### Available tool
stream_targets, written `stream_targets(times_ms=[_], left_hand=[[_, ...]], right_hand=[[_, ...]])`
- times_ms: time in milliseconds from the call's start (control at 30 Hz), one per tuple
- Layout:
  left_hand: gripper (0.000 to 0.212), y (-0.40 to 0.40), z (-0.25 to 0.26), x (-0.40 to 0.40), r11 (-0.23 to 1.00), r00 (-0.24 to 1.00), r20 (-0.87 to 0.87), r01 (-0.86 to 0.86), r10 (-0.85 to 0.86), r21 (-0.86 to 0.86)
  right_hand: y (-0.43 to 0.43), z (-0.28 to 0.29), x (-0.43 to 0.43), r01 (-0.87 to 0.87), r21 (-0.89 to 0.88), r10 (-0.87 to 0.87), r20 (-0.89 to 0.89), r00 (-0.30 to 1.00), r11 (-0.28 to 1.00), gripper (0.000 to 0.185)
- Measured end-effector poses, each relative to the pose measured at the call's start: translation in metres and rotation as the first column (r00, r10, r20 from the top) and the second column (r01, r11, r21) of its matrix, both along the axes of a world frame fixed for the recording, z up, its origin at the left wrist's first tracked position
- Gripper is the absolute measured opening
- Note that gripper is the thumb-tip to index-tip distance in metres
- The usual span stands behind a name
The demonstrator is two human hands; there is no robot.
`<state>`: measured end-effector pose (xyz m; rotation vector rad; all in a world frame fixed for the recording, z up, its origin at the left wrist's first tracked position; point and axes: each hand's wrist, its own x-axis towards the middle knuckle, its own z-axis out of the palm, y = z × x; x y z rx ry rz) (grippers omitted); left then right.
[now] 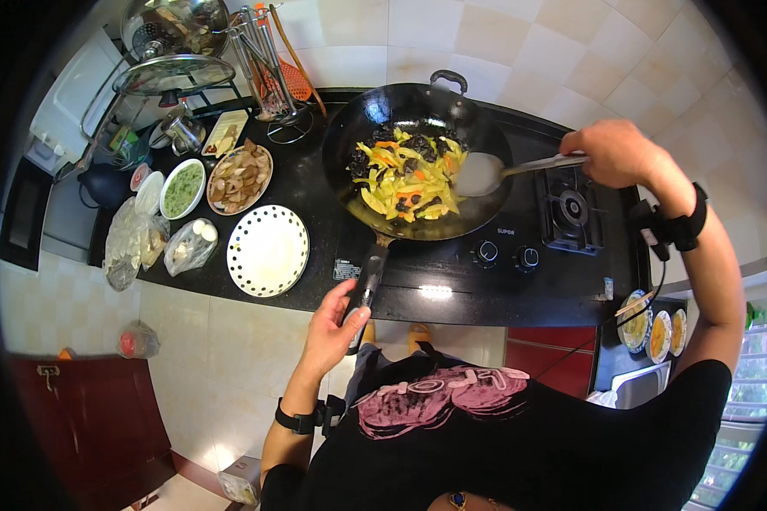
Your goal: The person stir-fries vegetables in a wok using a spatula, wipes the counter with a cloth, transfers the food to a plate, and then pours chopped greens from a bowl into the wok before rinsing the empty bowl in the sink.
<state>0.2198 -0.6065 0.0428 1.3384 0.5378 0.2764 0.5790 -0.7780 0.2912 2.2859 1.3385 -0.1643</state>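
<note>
A black wok (479, 214) sits on the gas hob, holding a stir-fry (409, 175) of yellow-green vegetable slices, orange pieces and dark wood-ear-like pieces. My left hand (335, 322) grips the wok's black handle (369, 281) from the near side. At the upper right, my right hand (620, 153) holds a metal spatula (479, 174) by its shaft; the blade rests at the right side of the food, inside the wok. Part of the spatula's handle is hidden by my fingers.
Left of the wok are a dotted plate (268, 251), a plate of sliced food (240, 179), a bowl of chopped greens (183, 189) and a plastic bag (192, 246). Behind stands a utensil rack (289, 131). An uncovered burner (573, 211) is at right; filled bowls (635, 322) lie beyond the corner.
</note>
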Motion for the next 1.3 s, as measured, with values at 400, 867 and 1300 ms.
stream_targets(times_ms=[400, 867, 1300], left_hand=[[0.059, 0.012, 0.002, 0.001, 0.99, 0.989, -0.042, 0.14, -0.139, 0.004], [0.056, 0.014, 0.003, 0.0, 0.986, 0.985, -0.044, 0.165, -0.165, -0.015], [0.056, 0.007, 0.009, -0.004, 0.989, 0.991, -0.03, 0.129, -0.132, -0.073]], right_hand=[[0.073, -0.082, 0.009, -0.273, 0.221, 0.247, 0.138, 0.959, 0.936, 0.029], [0.051, -0.082, -0.013, 0.07, 0.172, 0.03, -0.518, 0.855, 0.983, 0.031], [0.016, -0.022, -0.01, -0.066, -0.062, 0.059, -0.113, 0.992, 0.996, 0.028]])
